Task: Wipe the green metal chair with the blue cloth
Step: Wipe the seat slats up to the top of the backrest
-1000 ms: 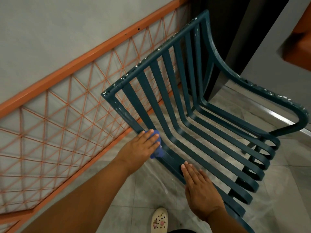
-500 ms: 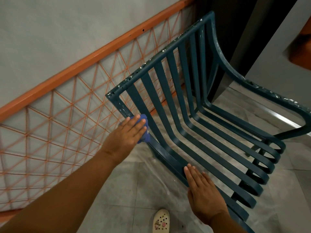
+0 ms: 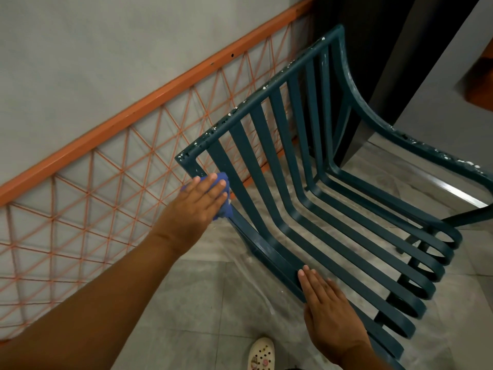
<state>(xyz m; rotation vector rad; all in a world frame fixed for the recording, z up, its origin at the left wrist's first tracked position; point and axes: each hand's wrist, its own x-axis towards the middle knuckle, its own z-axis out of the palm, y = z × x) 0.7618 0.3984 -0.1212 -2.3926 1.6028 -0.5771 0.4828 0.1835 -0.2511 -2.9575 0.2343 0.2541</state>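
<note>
The fingers [image 3: 213, 186] of the left hand [image 3: 197, 201] lie flat and close together, pressing the blue cloth [image 3: 222, 206] against the outer side rail of the green metal chair [image 3: 314, 209], just below the top corner of its slatted back; the cloth shows only as a bunched edge past the fingertips and beside the palm. The fingers [image 3: 312, 279] of the right hand [image 3: 330, 316] are straight and together too, holding nothing, resting flat on the near edge of the seat frame as if to steady it. As for progress, the wiping looks to be in its early or middle part: the cloth is on one side upright only, and white flecks show along the top rail and on the far armrest, so those, the slats and the seat bars probably remain to be done, though the flecks may be chipped paint and not dirt. Both hands are palm down; the left forearm reaches long from the lower left, the wrist nearly straight, while the right wrist comes up short from the bottom edge. The chair stands on a tiled floor [image 3: 186, 303] under a thin clear sheet [image 3: 240, 257], beside an orange railing [image 3: 106, 129]
</note>
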